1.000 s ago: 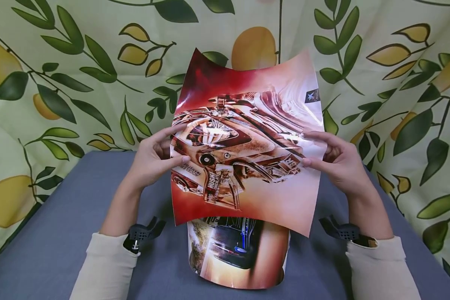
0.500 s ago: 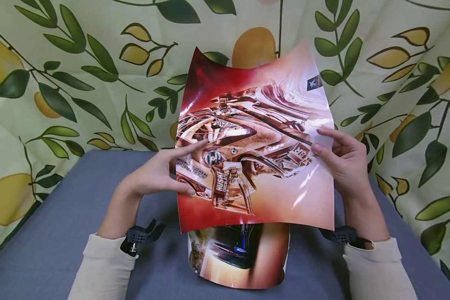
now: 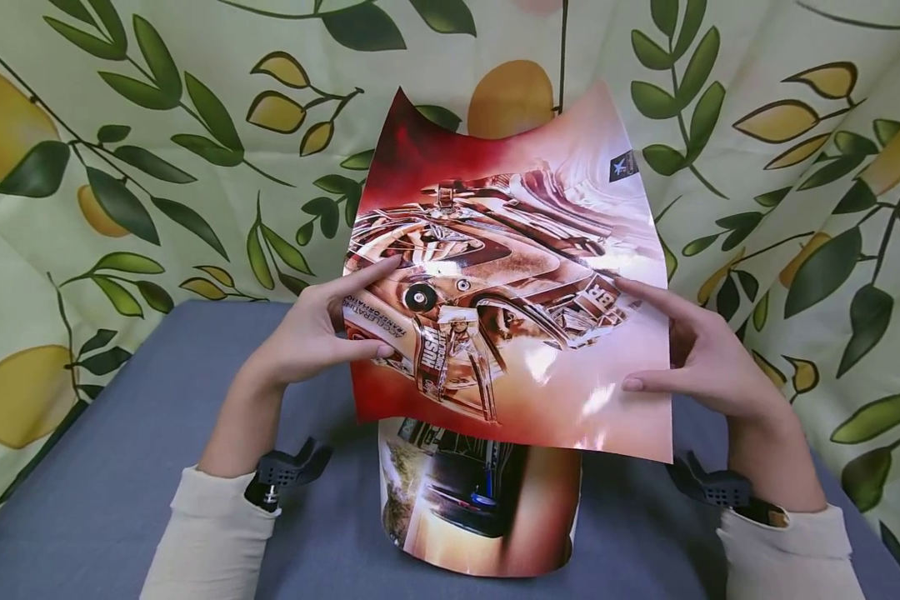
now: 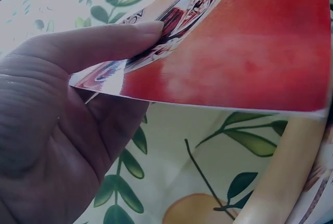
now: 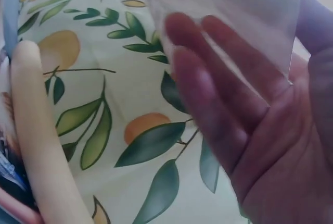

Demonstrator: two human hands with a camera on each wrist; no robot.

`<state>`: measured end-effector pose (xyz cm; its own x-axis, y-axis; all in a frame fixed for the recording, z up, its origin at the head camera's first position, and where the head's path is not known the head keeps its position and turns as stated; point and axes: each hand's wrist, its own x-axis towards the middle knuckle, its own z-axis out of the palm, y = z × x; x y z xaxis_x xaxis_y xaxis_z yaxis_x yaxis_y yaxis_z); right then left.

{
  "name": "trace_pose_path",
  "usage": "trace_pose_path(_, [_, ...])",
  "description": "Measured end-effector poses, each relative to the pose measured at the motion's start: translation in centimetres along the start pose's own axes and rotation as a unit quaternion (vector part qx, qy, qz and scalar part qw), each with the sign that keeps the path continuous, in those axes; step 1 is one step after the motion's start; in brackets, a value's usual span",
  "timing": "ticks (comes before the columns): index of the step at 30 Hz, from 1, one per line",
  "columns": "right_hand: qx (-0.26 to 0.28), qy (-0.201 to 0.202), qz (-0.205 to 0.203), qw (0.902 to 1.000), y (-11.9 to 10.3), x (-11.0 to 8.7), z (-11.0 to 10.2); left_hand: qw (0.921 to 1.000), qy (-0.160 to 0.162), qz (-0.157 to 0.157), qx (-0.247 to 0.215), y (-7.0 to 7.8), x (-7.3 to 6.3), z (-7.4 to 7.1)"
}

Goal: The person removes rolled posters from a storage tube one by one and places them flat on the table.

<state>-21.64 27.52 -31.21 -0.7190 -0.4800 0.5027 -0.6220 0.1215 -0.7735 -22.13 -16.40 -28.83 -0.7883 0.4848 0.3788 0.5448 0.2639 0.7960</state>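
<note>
A large glossy printed sheet [image 3: 510,267], with a racing-bike picture in red, orange and white, is held up over the table, its upper and lower edges bowed. My left hand [image 3: 296,337] grips its left edge, thumb and index finger on the printed face and the other fingers behind, as the left wrist view shows with the thumb [image 4: 125,39]. At the right edge my right hand [image 3: 708,358] holds it too, index finger and thumb spread on the front. In the right wrist view several fingers [image 5: 208,94] lie behind the sheet.
Below the held sheet, a second glossy print [image 3: 495,525] stands curled on the blue-grey tablecloth [image 3: 195,375], its top part hidden. A cloth with leaves and yellow fruit [image 3: 217,192] hangs behind the table. Dark wrist mounts [image 3: 292,467] sit on both forearms.
The sheet swung slightly right, then back a little left, and its lower left corner rose. My left hand shifted its grip; my right thumb slid down the front, spreading away from the index finger.
</note>
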Motion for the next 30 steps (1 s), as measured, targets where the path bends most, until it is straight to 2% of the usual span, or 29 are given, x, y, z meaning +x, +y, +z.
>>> trace_pose_path(5, [0.007, 0.047, -0.011, 0.9988, 0.4, -0.3, 0.6, 0.9999, -0.005, -0.01, -0.011, 0.2, -0.2, 0.4])
trace_pose_path(8, [0.027, 0.067, -0.021, 0.9972, 0.6, -0.3, 1.1, 0.9991, -0.014, -0.033, 0.02, 0.4, -0.5, 0.5])
trace_pose_path(11, [0.036, 0.084, -0.027, 0.9955, 0.6, -0.2, 1.5, 0.9957, -0.011, -0.055, 0.074, 0.6, -0.9, 0.6])
trace_pose_path(15, [0.026, 0.125, -0.028, 0.9915, 0.6, -0.6, 1.9, 0.9855, 0.021, -0.051, 0.16, 0.8, -1.2, 1.2])
trace_pose_path(18, [0.011, 0.16, -0.024, 0.9868, 0.6, -1.0, 2.3, 0.9775, 0.053, -0.039, 0.201, 0.7, -1.7, 1.6])
trace_pose_path(20, [-0.013, 0.176, -0.014, 0.9843, 0.6, -1.3, 2.6, 0.9745, 0.065, -0.036, 0.212, 0.5, -2.1, 1.8])
trace_pose_path(23, [-0.043, 0.176, -0.007, 0.9835, 0.5, -2.0, 3.0, 0.973, 0.066, -0.032, 0.219, 0.3, -2.7, 1.9])
trace_pose_path(25, [-0.057, 0.16, -0.002, 0.9855, 0.4, -2.5, 3.1, 0.9747, 0.059, -0.031, 0.213, 0.1, -3.1, 2.0])
trace_pose_path(28, [-0.06, 0.126, 0.011, 0.9901, 0.3, -3.2, 3.1, 0.9787, 0.05, -0.037, 0.196, -0.1, -3.6, 2.1])
trace_pose_path(30, [-0.03, 0.103, 0.019, 0.994, 0.5, -3.4, 3.1, 0.9804, 0.041, -0.045, 0.187, -0.4, -3.9, 2.1])
